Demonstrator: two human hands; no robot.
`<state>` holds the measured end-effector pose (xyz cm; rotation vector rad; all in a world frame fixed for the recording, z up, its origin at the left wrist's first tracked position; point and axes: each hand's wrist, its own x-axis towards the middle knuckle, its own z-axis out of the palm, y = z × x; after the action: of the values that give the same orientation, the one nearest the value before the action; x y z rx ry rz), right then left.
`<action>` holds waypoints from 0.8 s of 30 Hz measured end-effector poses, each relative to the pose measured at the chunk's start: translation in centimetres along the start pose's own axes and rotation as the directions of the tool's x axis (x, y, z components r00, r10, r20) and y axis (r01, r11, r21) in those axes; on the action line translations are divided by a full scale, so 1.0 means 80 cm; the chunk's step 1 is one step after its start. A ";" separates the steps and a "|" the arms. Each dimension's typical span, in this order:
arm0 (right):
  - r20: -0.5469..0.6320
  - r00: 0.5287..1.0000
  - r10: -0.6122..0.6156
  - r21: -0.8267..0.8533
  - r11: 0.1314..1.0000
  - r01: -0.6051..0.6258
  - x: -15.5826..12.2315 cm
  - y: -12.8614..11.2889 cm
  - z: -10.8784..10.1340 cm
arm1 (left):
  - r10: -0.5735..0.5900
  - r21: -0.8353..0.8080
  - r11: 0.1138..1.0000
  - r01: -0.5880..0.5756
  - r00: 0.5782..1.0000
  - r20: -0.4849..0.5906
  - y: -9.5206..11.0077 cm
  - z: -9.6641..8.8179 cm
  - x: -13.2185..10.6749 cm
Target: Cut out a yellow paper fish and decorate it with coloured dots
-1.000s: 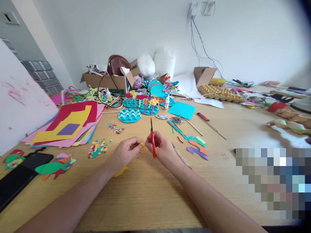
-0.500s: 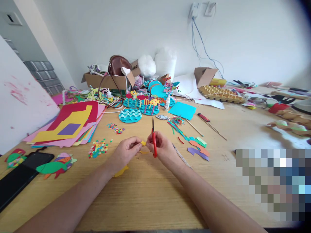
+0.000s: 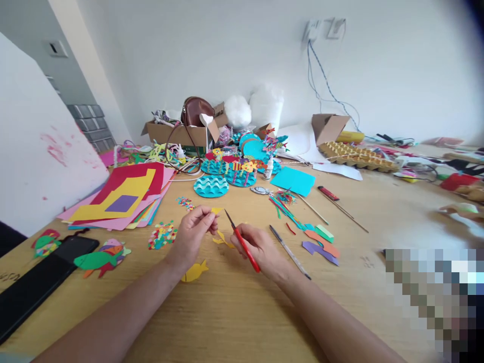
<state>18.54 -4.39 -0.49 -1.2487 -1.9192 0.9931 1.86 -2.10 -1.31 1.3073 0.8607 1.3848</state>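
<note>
My left hand (image 3: 193,233) pinches a small piece of yellow paper (image 3: 217,210) between thumb and fingers. In my right hand (image 3: 257,248) is a pair of scissors (image 3: 245,246) with red handles, its dark blades pointing up and left toward the paper. The blades look closed and stand a little apart from the yellow piece. Yellow scraps (image 3: 224,240) lie on the table between my hands. Below my left wrist rests a yellow paper fish (image 3: 195,271), partly covered by the arm. A pen (image 3: 290,252) lies to the right of my right hand.
Left of my hands are coloured paper dots (image 3: 162,235), a stack of coloured sheets (image 3: 91,207), paper fish (image 3: 96,258) and a black phone (image 3: 49,282). Behind stand turquoise wave decorations (image 3: 210,186) and a glue bottle (image 3: 268,169). A red utility knife (image 3: 328,193) lies at right.
The scissors have tilted from upright to leaning left, and my right hand has moved lower and away from the left. The yellow piece now shows above my left fingertips. The view has shifted.
</note>
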 end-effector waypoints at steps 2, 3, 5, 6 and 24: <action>0.009 1.000 -0.012 -0.066 0.998 0.012 -0.001 0.000 0.001 | 0.007 -0.004 1.000 -0.007 1.000 -0.006 0.000 0.000 0.000; 0.012 1.000 -0.016 -0.093 0.996 0.017 -0.001 -0.001 0.002 | 0.008 0.004 1.000 -0.008 1.000 -0.001 0.000 0.001 0.000; 0.015 1.000 -0.021 -0.130 0.991 0.023 -0.001 -0.002 0.003 | 0.010 0.025 1.000 -0.010 1.000 0.020 0.001 0.002 -0.001; 0.014 1.000 -0.022 -0.144 0.989 0.024 -0.001 -0.003 0.004 | 0.010 0.035 0.999 -0.012 0.999 0.033 0.002 0.003 -0.002; -0.068 0.994 -0.085 -0.380 0.924 0.053 -0.002 0.000 0.005 | -0.054 0.096 0.994 0.043 0.992 0.115 0.001 0.010 -0.008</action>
<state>18.24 -4.61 -0.72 -1.3951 -2.1377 0.5365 2.56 -2.82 -1.26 1.4158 0.8804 1.2296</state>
